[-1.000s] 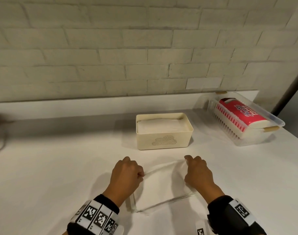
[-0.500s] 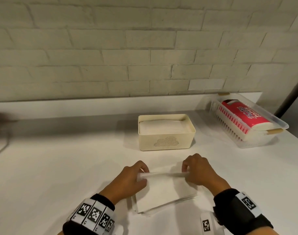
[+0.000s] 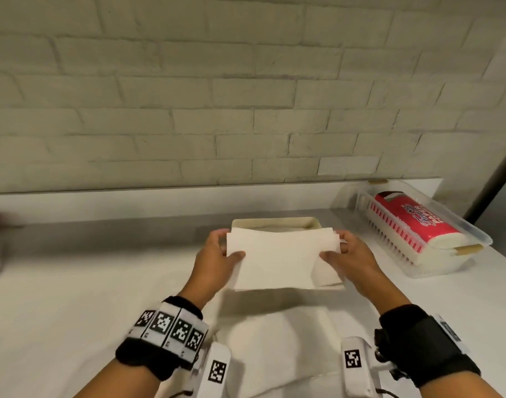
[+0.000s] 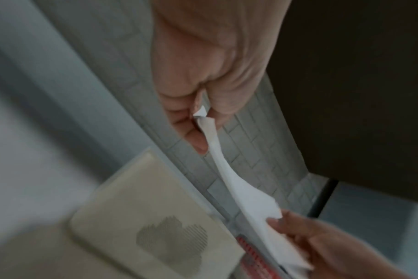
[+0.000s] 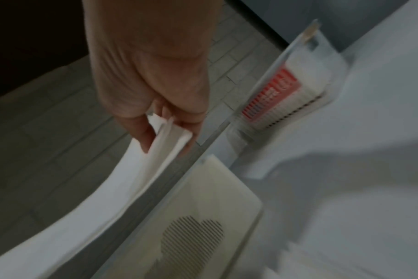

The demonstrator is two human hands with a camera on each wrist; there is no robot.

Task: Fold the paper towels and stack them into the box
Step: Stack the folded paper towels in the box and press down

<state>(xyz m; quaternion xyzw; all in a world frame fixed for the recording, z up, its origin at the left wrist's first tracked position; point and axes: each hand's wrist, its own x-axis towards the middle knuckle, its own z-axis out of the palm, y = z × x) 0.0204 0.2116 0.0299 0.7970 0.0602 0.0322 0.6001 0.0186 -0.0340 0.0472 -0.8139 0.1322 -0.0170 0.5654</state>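
Just in front of the cream box [image 3: 276, 222], the folded paper towel [image 3: 280, 259] hangs in the air between both hands, screening most of the box's front wall. The left hand [image 3: 217, 261] pinches the towel's left end, thumb on the near face and fingers curled behind; the right hand [image 3: 348, 258] pinches the right end the same way. Between the grips the layers sag and fan apart slightly. It looks very light, soft and limp, so a pinch at each short end should keep the fold shut; one-handed it would likely droop open. More towel sheets [image 3: 277, 346] lie on the counter [image 3: 73, 297] nearer the person than the box.
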